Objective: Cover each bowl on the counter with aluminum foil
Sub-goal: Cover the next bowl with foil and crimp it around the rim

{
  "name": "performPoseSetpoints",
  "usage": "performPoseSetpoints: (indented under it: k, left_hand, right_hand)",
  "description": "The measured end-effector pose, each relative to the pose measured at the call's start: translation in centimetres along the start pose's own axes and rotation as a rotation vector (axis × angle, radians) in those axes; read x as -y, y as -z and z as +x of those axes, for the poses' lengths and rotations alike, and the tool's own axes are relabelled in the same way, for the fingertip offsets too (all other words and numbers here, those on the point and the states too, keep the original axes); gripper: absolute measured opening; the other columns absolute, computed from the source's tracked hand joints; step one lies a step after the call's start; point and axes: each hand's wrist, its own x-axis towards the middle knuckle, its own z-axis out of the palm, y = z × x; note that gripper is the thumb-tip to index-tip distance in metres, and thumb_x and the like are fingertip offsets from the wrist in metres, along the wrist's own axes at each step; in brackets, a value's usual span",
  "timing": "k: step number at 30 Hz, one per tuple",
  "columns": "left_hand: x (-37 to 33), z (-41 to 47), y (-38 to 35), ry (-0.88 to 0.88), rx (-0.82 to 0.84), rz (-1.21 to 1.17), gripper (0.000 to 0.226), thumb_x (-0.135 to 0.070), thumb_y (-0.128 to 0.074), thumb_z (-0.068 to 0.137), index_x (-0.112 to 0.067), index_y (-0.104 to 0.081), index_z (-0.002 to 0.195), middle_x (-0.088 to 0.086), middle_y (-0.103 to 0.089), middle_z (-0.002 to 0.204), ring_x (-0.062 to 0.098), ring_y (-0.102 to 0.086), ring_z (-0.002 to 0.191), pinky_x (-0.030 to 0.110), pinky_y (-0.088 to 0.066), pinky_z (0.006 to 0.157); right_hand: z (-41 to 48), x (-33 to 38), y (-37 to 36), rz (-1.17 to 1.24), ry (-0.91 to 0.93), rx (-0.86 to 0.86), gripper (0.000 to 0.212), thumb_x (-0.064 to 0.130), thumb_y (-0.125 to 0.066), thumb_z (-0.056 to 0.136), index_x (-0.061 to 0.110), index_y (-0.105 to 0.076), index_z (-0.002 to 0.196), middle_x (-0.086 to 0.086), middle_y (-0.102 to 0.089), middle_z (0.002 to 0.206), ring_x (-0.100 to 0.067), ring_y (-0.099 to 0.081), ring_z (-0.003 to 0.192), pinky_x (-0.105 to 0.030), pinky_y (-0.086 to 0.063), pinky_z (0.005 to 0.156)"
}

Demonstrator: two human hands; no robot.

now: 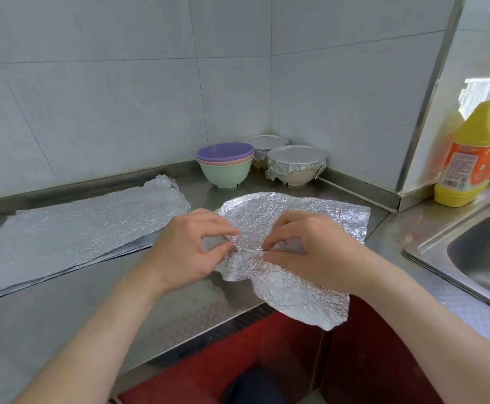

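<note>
A crinkled foil sheet [293, 217] lies draped over a bowl at the counter's middle; the bowl is almost wholly hidden beneath it. My left hand [188, 249] pinches the foil's near edge, and my right hand [305, 246] pinches the same edge just to the right. One flap of the foil hangs past the counter's front edge. At the back corner stand two foil-covered bowls: a white one [296, 166] and a yellow one [264, 148] behind it. Beside them sits an uncovered stack of bowls [225, 166], purple on top, pink in between, green at the bottom.
Flat foil sheets [83, 228] lie stacked on the steel counter [63, 316] at the left. A yellow detergent bottle [471, 153] stands at the right by the steel sink [483, 258]. Tiled walls close the back corner. Red cabinet fronts lie below the counter edge.
</note>
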Motion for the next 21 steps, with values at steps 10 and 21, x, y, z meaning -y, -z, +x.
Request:
performPoseSetpoints:
  k: [10, 21]
  left_hand:
    - [-1.3, 0.2, -1.9, -0.076, 0.041, -0.067, 0.018, -0.036, -0.071, 0.078, -0.024, -0.079, 0.088, -0.015, -0.066, 0.082, 0.002, -0.056, 0.079, 0.026, -0.047, 0.071]
    - [-1.0, 0.3, -2.0, -0.118, 0.026, -0.005, 0.008, -0.016, -0.072, 0.074, -0.014, -0.076, 0.081, -0.009, -0.069, 0.079, 0.006, -0.058, 0.077, 0.026, -0.048, 0.072]
  right_hand:
    - [0.3, 0.0, -1.8, -0.079, 0.083, -0.086, 0.014, 0.033, -0.07, 0.086, 0.022, -0.073, 0.094, 0.004, -0.062, 0.086, -0.013, -0.053, 0.084, -0.03, -0.045, 0.073]
    - [0.9, 1.5, -3.3, -0.279, 0.11, -0.157, 0.009, 0.021, -0.076, 0.079, 0.015, -0.069, 0.08, -0.001, -0.062, 0.074, -0.024, -0.059, 0.072, -0.032, -0.044, 0.058]
